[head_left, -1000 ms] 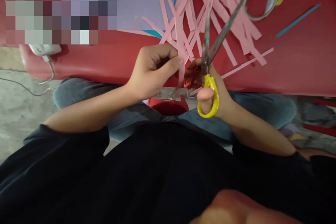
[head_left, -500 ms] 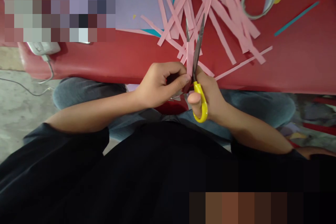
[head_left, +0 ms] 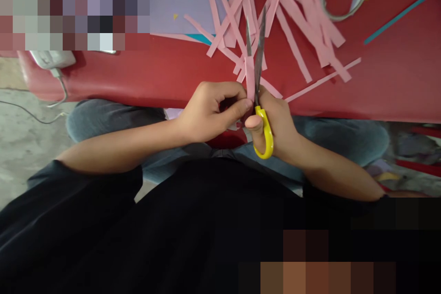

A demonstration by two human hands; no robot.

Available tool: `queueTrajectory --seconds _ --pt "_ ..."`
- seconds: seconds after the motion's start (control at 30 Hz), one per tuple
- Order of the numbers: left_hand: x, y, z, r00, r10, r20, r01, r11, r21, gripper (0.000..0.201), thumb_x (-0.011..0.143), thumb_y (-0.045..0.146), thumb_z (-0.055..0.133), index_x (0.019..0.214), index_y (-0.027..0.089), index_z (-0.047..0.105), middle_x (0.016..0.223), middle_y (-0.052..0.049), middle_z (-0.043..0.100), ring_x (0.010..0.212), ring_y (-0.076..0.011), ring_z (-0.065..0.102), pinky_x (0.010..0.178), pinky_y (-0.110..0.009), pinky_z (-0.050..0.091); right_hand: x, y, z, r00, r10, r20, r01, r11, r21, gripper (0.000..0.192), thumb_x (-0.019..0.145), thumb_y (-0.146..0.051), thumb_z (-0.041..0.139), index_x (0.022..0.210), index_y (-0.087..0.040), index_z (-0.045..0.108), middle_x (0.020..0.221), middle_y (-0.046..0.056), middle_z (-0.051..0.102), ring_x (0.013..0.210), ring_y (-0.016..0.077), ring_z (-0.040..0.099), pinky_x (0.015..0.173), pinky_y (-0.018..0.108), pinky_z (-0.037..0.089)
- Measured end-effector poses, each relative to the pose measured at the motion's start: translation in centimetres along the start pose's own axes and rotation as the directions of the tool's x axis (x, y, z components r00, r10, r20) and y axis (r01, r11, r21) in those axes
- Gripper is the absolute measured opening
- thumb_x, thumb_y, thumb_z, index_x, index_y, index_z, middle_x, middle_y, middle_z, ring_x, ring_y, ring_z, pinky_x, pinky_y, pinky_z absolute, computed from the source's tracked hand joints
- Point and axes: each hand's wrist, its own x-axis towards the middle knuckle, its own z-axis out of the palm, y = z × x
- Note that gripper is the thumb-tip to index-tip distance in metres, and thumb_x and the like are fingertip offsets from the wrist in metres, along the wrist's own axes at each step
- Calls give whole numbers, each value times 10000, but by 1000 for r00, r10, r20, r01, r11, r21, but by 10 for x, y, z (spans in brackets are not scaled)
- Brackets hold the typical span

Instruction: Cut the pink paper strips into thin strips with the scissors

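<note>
My left hand (head_left: pixel 215 110) pinches a short pink paper strip (head_left: pixel 250 78) between thumb and forefinger, just in front of the table's near edge. In my right hand (head_left: pixel 275 121) is a pair of scissors (head_left: pixel 263 135) with yellow handles, my thumb through one loop. The blades are spread apart and point away from me, with the held strip by them. Beyond the hands, many pink paper strips (head_left: pixel 303 23) lie in a loose, crossing pile. The far loop of the scissors is hidden by my right hand.
On the red padded table (head_left: pixel 138 76) lie lilac sheets (head_left: pixel 186 4), a roll of tape (head_left: pixel 325 2) and a thin teal strip (head_left: pixel 394 20). A white plug block (head_left: pixel 55 59) with a cable sits at the left edge. The upper left is blurred out.
The scissors' blades and the held strip have shifted only slightly. My whole view has moved a little, and both hands keep their hold.
</note>
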Motion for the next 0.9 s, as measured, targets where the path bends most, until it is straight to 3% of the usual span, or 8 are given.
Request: queueTrajectory --seconds 0.3,0.5,0.67,0.8,0.9 --pt "0 -4 -1 1000 -24 -5 25 999 32 507 1076 623 709 796 200 716 696 -29 679 609 -135 562 576 -307 449 0 1 -3 1000 26 -17 -27 998 -57 851 902 -1050 404 1115 -258 633 902 95 734 779 279 713 681 430 533" --pt "0 -4 1 1000 -10 -13 10 1000 29 516 1043 649 755 794 197 722 679 -23 677 589 -128 548 564 -310 448 1 1 0 996 35 -78 -38 999 -37 811 907 -1031 470 1026 -246 636 817 74 691 739 263 687 665 421 512" --pt "3 -3 -2 994 -24 -102 28 999 32 514 1084 616 710 770 210 686 673 -14 659 577 -124 566 550 -317 450 6 9 2 979 -4 -203 27 994 109 638 911 -866 738 1129 -270 676 820 20 681 707 217 671 658 388 535" --pt "12 -8 -9 979 22 -201 -27 999 -24 467 1069 567 771 774 219 674 696 -4 695 573 -110 591 538 -312 443 8 11 6 982 31 -186 24 958 286 567 903 -760 821 1167 -296 629 854 -12 665 687 179 649 647 371 574" --pt "21 -12 -19 966 82 -246 -105 991 -79 462 1058 554 805 764 227 664 667 20 686 541 -84 581 496 -305 437 7 9 9 985 65 -158 -12 948 318 545 890 -707 849 1181 -304 626 869 -18 656 698 175 661 674 387 623"
